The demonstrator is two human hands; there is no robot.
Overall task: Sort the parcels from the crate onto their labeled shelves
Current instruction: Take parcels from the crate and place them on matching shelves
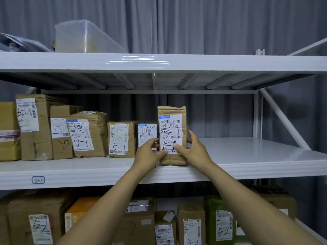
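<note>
Brown parcel (pixel 171 135) stands upright, long axis vertical, on the 5-1 shelf (pixel 247 156) beside a black parcel (pixel 146 133), its lower half clasped between left hand (pixel 150 152) and right hand (pixel 192 149), both equally near.

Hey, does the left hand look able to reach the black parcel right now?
Probably yes: the left hand is right in front of the black parcel, though it holds the tall brown parcel.

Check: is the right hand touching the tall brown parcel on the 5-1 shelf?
Touching. The head view shows the right hand gripping the tall brown parcel: thumb on its label, fingers curled round its right edge.
</note>
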